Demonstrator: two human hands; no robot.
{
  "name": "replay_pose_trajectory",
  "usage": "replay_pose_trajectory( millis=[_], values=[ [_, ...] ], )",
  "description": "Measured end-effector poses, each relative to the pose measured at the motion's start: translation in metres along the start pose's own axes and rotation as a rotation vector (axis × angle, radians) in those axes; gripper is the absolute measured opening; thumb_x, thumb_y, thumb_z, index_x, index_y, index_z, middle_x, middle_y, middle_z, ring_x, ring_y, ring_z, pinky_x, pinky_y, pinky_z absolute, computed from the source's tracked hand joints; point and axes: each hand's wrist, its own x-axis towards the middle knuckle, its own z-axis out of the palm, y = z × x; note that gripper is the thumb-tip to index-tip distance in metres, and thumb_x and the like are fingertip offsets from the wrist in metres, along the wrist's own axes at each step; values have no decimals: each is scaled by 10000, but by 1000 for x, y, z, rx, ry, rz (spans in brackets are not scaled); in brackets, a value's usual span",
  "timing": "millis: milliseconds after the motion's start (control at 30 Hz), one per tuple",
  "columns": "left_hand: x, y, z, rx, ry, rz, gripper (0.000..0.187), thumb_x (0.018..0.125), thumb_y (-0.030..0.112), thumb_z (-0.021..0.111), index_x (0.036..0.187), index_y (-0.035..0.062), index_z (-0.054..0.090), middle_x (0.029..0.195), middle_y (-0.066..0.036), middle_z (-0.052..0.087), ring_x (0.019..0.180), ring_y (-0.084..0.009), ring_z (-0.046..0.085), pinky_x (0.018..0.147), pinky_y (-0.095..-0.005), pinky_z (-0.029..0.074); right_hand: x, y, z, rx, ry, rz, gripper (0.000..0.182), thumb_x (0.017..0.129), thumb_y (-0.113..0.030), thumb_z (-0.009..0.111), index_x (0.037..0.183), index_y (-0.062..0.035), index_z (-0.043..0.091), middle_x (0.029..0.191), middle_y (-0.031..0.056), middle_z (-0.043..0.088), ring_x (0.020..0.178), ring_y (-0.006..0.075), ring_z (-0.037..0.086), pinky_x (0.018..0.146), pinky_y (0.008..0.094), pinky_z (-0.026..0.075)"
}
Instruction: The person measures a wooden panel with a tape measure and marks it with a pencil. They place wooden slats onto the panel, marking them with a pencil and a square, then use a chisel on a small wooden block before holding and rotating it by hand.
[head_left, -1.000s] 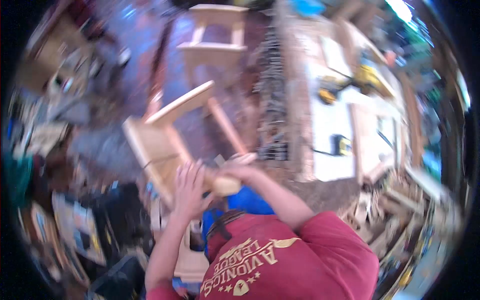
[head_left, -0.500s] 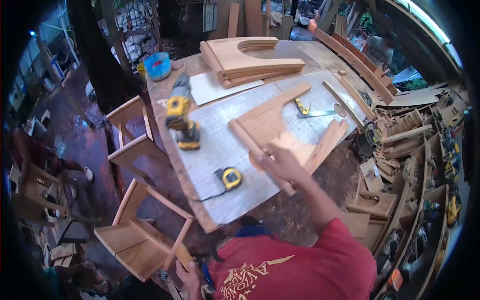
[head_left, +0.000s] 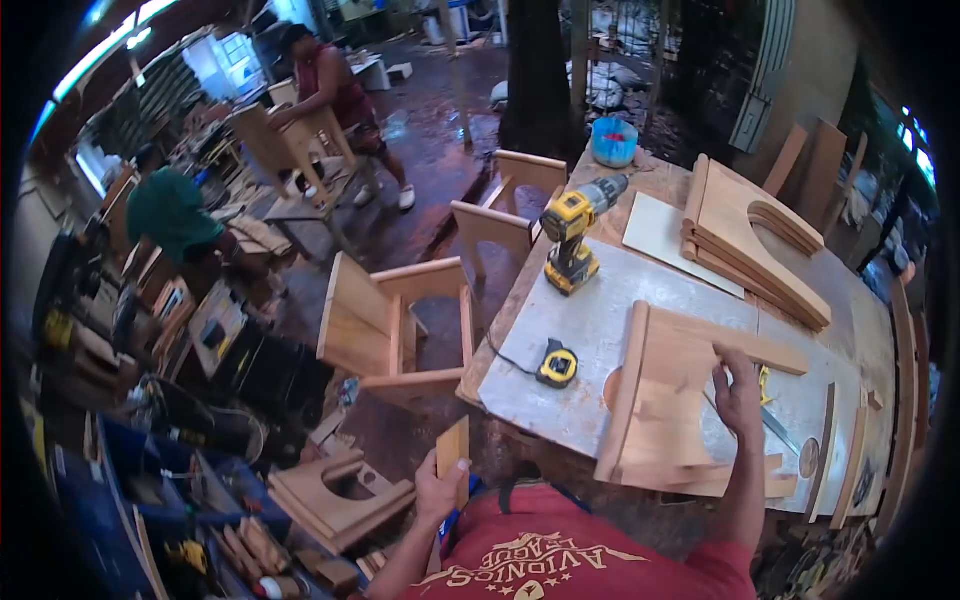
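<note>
While wood at both hands, red contents in blue bucket.

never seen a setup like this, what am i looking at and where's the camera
There's no machine here: a person works with bare hands, seen by one wide camera worn on their head, looking forward and down. The left hand holds a small wood piece. The right hand is at the cut-out of a panel on the table; whether it touches is hard to tell. Also on the table are a drill, a tape measure and a stack of panels.
</note>
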Motion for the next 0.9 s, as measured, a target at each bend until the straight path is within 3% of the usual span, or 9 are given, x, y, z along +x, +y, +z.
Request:
replay_pose_trajectory(
  millis=[67,167,233,300,400,600,733,833,900],
  values=[
    [-29,-15,7,11,24,10,342,965,271,668,1153,-14,646,943,-72,702,822,-123,656,744,-306,537,27,-90,-57,232,-1,-193,349,876,17,599,1216,-40,655,1057,186,669,921,372,649,788,433,525],
    [-64,-3,23,-1,-14,7,363,982,288,642,1186,-12,640,941,-69,692,752,-121,652,685,-300,537,26,-172,-140,140,62,-678,338,774,-54,700,1112,-67,705,956,148,672,773,276,645,655,388,510],
    [-93,-1,36,-93,-10,13,391,972,279,660,1229,-12,623,950,-65,687,754,-115,646,685,-299,540,5,-206,-178,216,111,-841,293,766,-85,716,1058,-77,699,877,119,673,656,230,628,592,371,513],
    [-122,0,49,-110,0,20,425,958,270,683,1268,-12,606,970,-60,685,776,-111,643,701,-294,541,-28,-221,-205,283,35,-841,249,827,-103,695,1068,-83,639,832,94,669,590,201,606,583,339,534],
    [-176,-6,78,-71,15,-3,479,931,255,721,1307,-10,587,1019,-58,685,853,-112,642,761,-288,538,-57,-244,-255,431,-225,-755,353,845,-260,697,1056,20,653,759,141,669,578,240,631,552,356,561],
    [-285,-50,130,-6,-26,-62,563,896,298,762,1341,-1,590,1148,-104,696,1028,-160,648,917,-318,515,-118,-192,-294,369,-215,-847,235,832,-145,718,1044,-121,618,718,37,652,588,173,622,616,327,548],
    [-337,-30,181,155,-119,-58,597,883,308,769,1360,0,584,1137,-140,704,1056,-194,663,941,-338,514,-159,-108,-342,460,-196,-872,259,780,-155,772,1014,-110,670,704,53,655,563,182,609,543,326,510],
    [-355,-42,235,297,-279,179,616,863,289,774,1368,-4,575,1251,-173,665,1135,-258,653,979,-380,507,-192,-10,-349,573,-286,-889,230,770,-143,777,967,-29,750,695,64,639,498,182,566,456,344,469],
    [-363,-40,287,266,-434,300,639,860,277,766,1388,-13,555,1334,-173,623,1197,-271,621,1022,-390,485,-242,47,-346,505,-168,-712,269,805,-96,748,1068,-43,732,792,86,671,598,215,611,532,357,494]
  ],
)
